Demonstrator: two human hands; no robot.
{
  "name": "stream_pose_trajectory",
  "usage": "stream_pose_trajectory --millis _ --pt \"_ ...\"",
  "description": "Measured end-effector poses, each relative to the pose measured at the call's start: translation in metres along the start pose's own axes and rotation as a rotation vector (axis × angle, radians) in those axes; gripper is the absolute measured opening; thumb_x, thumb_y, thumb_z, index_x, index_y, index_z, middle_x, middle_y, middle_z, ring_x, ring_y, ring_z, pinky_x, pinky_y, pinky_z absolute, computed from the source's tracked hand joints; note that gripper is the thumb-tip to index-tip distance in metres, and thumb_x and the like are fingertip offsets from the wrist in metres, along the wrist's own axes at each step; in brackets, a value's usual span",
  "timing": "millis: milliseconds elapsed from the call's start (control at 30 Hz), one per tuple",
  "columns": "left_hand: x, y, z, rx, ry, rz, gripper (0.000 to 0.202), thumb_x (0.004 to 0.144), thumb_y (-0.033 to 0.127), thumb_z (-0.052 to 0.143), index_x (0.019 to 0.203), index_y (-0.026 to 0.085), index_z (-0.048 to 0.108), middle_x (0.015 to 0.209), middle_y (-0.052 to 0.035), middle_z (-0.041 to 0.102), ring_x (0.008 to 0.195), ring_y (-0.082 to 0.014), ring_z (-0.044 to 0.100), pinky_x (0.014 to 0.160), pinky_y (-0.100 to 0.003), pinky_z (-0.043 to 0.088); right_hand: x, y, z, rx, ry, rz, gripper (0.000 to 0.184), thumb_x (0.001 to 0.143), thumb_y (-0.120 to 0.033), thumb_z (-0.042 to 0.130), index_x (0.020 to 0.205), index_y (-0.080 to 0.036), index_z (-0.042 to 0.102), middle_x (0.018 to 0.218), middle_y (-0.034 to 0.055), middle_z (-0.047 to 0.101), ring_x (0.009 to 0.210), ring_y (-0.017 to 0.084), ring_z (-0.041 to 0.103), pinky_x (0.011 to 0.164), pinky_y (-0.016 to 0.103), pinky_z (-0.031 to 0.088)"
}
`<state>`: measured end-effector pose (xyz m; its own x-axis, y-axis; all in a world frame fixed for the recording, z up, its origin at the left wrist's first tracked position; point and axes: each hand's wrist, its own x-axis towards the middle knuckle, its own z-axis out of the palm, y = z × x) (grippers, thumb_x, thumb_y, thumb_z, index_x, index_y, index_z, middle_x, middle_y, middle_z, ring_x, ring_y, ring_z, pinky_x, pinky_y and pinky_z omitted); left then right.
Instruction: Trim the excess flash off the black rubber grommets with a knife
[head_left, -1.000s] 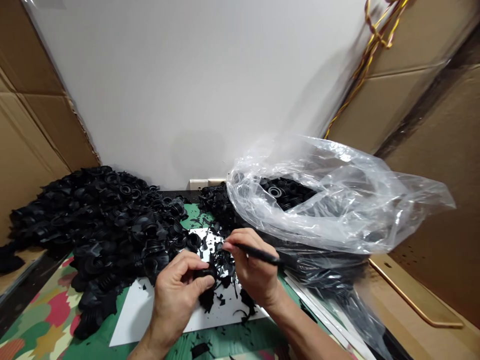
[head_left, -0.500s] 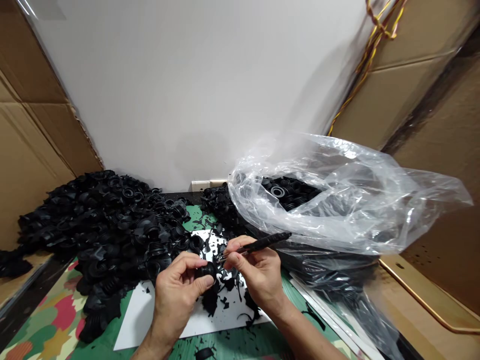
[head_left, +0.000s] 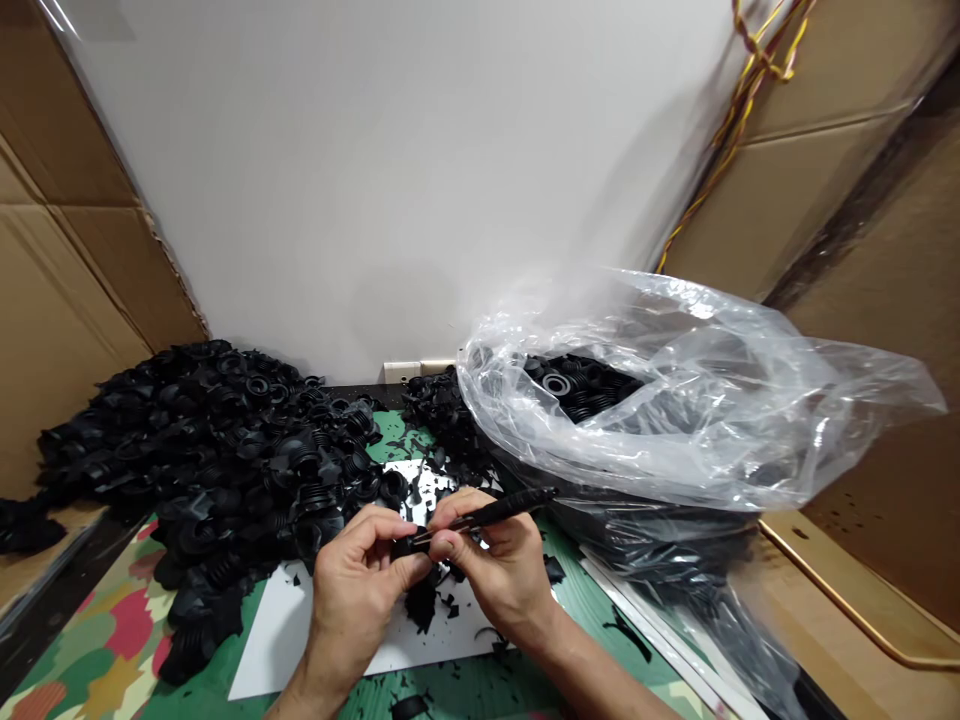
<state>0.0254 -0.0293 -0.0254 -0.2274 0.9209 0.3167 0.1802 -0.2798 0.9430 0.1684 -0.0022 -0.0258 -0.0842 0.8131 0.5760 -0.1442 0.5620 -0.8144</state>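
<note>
Fingers (head_left: 384,525) of the left hand (head_left: 351,585) are pinching a small black part (head_left: 403,547) above white paper (head_left: 268,625); the right hand (head_left: 504,562) is gripping a slim tool (head_left: 517,506) at it. Likely light, rubbery and yielding, the part is inviting a hold by its left side.

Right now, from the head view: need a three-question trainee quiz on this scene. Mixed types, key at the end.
1. What does the right hand hold?
a) a roll of tape
b) a slim black tool
c) a white cup

2. True or false: the clear plastic bag stands to the left of the large black pile.

3. Fill in: the slim black tool's tip is at the black part pinched in the ____ hand.

Key:
1. b
2. False; the clear plastic bag is to the right of the large black pile.
3. left
</note>
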Motion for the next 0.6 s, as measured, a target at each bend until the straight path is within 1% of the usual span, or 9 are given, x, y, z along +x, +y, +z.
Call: stream_pose_trajectory --millis 200,333,433,500,567,600 --pt "0.0 0.001 0.001 0.008 -0.003 0.001 0.013 0.054 0.023 0.081 0.062 0.017 0.072 0.063 -0.0013 0.06 0.055 -0.0129 0.053 0.046 -0.021 0.043 -0.001 0.003 -0.001 -0.048 -0.017 -0.086 0.011 0.082 -0.027 0.063 0.075 -0.019 0.065 0.068 0.0038 0.064 0.064 0.017 0.061 0.059 0.028 0.05" --pt "0.001 0.004 0.002 0.026 0.016 0.009 0.015 0.051 0.023 0.082 0.059 0.018 0.071 0.06 -0.0007 0.059 0.054 -0.013 0.052 0.045 -0.021 0.042 -0.004 0.001 -0.001 -0.113 -0.075 -0.171 0.011 0.086 -0.024 0.057 0.078 -0.019 0.062 0.068 0.0045 0.063 0.063 0.017 0.06 0.057 0.029 0.049" --pt "-0.001 0.004 0.002 0.025 -0.004 0.028 0.012 0.052 0.023 0.081 0.059 0.018 0.072 0.06 -0.0012 0.061 0.055 -0.0142 0.053 0.046 -0.022 0.043 -0.005 -0.005 -0.001 -0.267 -0.16 -0.29 0.013 0.088 -0.017 0.05 0.08 -0.02 0.06 0.069 0.0053 0.064 0.06 0.016 0.06 0.054 0.027 0.048" --pt "-0.003 0.004 0.002 0.031 -0.042 0.039 0.008 0.055 0.021 0.079 0.058 0.019 0.072 0.061 -0.0014 0.061 0.057 -0.015 0.055 0.048 -0.022 0.044 -0.004 -0.006 -0.003 -0.394 -0.206 -0.409 0.018 0.088 -0.013 0.045 0.08 -0.02 0.06 0.069 0.0061 0.065 0.059 0.016 0.06 0.053 0.027 0.047" --pt "-0.005 0.005 0.002 0.045 -0.091 0.041 0.008 0.057 0.014 0.076 0.057 0.019 0.07 0.063 -0.0015 0.063 0.06 -0.0156 0.057 0.052 -0.023 0.046 0.001 -0.003 -0.008 -0.488 -0.191 -0.496 0.021 0.087 -0.01 0.042 0.079 -0.019 0.059 0.068 0.007 0.065 0.06 0.016 0.06 0.053 0.027 0.047" --pt "-0.006 0.005 0.003 0.05 -0.108 0.039 0.009 0.057 0.012 0.075 0.057 0.02 0.07 0.064 -0.0015 0.063 0.062 -0.0158 0.058 0.054 -0.023 0.046 0.005 -0.001 -0.011 -0.515 -0.156 -0.497 0.021 0.086 -0.009 0.043 0.078 -0.019 0.059 0.068 0.0071 0.064 0.062 0.017 0.061 0.055 0.027 0.048"
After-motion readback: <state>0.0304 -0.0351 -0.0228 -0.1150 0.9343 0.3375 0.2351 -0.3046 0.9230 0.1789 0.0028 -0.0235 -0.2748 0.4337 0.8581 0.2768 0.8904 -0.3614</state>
